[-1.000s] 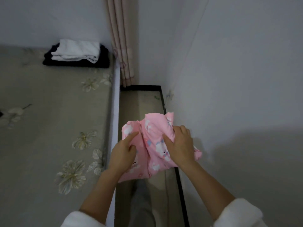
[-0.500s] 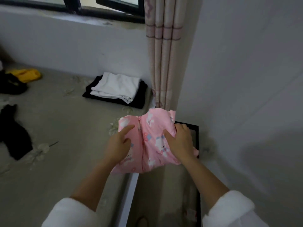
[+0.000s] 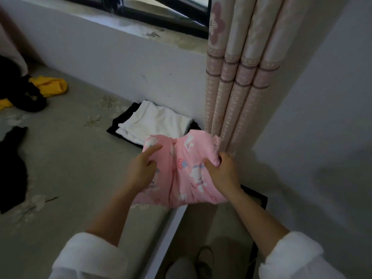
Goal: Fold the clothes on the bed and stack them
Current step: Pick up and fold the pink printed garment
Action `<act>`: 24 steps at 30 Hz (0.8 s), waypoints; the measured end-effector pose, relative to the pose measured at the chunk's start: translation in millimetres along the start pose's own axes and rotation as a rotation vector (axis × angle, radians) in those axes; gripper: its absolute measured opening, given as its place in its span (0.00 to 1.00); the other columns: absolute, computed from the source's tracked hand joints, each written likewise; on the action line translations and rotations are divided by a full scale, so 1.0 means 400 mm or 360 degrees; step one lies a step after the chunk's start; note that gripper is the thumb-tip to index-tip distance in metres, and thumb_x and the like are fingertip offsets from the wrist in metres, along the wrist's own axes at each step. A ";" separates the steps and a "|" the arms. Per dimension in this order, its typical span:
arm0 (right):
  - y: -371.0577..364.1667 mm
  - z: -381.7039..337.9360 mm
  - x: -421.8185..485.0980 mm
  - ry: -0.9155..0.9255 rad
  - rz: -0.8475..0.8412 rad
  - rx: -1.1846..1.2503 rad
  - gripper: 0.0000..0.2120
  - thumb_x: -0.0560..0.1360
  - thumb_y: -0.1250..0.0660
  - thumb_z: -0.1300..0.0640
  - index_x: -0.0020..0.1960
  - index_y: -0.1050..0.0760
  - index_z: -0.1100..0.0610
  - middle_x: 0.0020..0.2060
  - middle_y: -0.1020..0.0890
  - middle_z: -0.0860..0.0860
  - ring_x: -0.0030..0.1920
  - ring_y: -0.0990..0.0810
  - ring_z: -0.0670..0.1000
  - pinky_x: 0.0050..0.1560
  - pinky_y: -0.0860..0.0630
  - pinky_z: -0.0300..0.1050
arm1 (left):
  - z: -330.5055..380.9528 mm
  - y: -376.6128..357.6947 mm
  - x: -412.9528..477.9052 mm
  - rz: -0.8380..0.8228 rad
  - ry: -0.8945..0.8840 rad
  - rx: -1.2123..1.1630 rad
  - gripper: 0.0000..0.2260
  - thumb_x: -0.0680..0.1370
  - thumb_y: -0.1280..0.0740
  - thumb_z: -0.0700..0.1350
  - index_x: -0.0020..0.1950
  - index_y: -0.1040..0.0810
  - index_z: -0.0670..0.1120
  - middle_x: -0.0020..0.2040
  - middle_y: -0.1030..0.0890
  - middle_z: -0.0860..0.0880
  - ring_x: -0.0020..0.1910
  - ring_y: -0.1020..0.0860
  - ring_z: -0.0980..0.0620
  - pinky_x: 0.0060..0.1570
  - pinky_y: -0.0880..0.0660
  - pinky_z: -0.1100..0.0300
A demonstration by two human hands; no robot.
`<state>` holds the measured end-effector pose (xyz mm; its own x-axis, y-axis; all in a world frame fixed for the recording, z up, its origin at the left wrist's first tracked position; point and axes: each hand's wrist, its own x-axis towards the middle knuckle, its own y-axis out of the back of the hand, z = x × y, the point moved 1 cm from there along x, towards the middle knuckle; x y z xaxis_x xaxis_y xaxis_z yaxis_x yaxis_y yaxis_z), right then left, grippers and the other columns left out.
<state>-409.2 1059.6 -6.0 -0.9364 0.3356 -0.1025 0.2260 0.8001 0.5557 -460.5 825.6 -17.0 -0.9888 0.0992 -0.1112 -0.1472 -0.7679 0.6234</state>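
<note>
**Pink Print Garment Held Over the Bed's Edge**

A person holds a folded pink garment (image 3: 181,170), printed with small white animals, in both hands above the near corner of the bed (image 3: 70,162). The left hand (image 3: 141,172) grips its left side, the forefinger (image 3: 155,149) lying straight across the top of the cloth and the other fingers curled against it. The right hand (image 3: 221,174) clasps the right edge, thumb on top and fingers (image 3: 224,156) curled round the bunched fabric.

Just beyond the bundle, against the wall under the window ledge (image 3: 161,35), a folded white piece (image 3: 155,121) lies on a folded black piece (image 3: 117,126). Farther left on the flower-patterned sheet, a yellow garment (image 3: 52,85) lies tangled with a dark one (image 3: 22,95), and a loose black garment (image 3: 12,168) sprawls at the frame's left edge, well apart from the stack. A pleated pale curtain (image 3: 237,87) hangs just beside the pink bundle's far right corner. White fleecy sleeves (image 3: 86,258) cover both forearms near the bottom of the frame.
</note>
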 end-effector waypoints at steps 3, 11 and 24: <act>-0.045 -0.023 0.116 -0.0004 -0.0048 0.0017 0.08 0.73 0.30 0.47 0.41 0.28 0.48 0.40 0.23 0.45 0.42 0.23 0.43 0.40 0.27 0.38 | 0.002 0.035 0.130 0.0053 -0.0005 0.0086 0.27 0.73 0.41 0.34 0.66 0.26 0.59 0.50 0.21 0.55 0.35 0.24 0.62 0.35 0.31 0.71; -0.222 -0.098 0.433 -0.0246 -0.0171 0.0166 0.18 0.71 0.30 0.46 0.52 0.24 0.59 0.46 0.20 0.51 0.46 0.20 0.51 0.46 0.23 0.47 | -0.006 0.185 0.535 0.0130 -0.0144 0.0454 0.25 0.72 0.38 0.34 0.64 0.23 0.58 0.54 0.17 0.45 0.47 0.20 0.42 0.44 0.26 0.57; -0.397 -0.029 0.724 -0.0690 -0.0084 0.0613 0.09 0.72 0.30 0.56 0.50 0.21 0.60 0.48 0.16 0.55 0.47 0.18 0.52 0.47 0.21 0.47 | -0.080 0.192 0.940 0.0205 -0.0237 0.0571 0.24 0.75 0.39 0.37 0.67 0.26 0.57 0.61 0.23 0.41 0.56 0.24 0.38 0.50 0.27 0.53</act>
<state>-719.4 1024.0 -114.4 -0.7721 0.3983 -0.4953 0.3392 0.9172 0.2090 -842.8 783.7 -35.6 -0.9885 0.1272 0.0824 0.0055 -0.5131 0.8583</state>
